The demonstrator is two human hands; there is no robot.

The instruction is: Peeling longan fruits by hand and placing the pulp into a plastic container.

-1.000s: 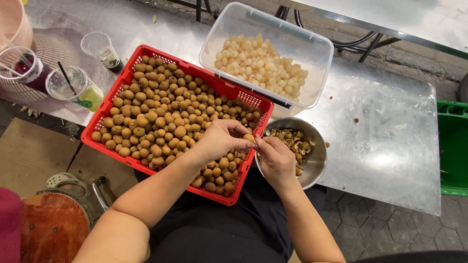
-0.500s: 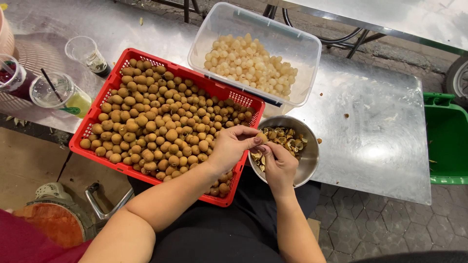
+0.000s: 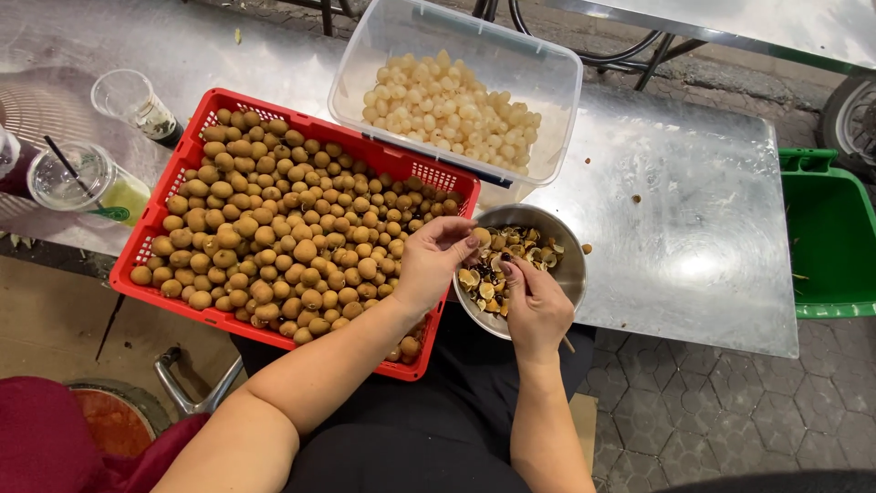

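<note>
Over steel bowl [image 3: 573, 274]: left hand [image 3: 431, 260] pinching longan [image 3: 481, 236].

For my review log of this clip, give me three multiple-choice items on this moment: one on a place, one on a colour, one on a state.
1. Where does the metal bowl of shells stand?
A. Inside the red crate
B. On the table beside the red crate, below the clear tub
C. In the green bin

2. What colour is the crate of unpeeled brown fruit?
A. Red
B. Blue
C. White

3. What are the hands doing?
A. Both rest flat on the table
B. Both are over the bowl, the left hand pinching a fruit
C. Both grip the tub

Answers: 1 B, the bowl sits on the steel table at the crate's end. 2 A, its walls are red. 3 B, the left fingers hold a fruit beside the right hand above the shells.
</note>
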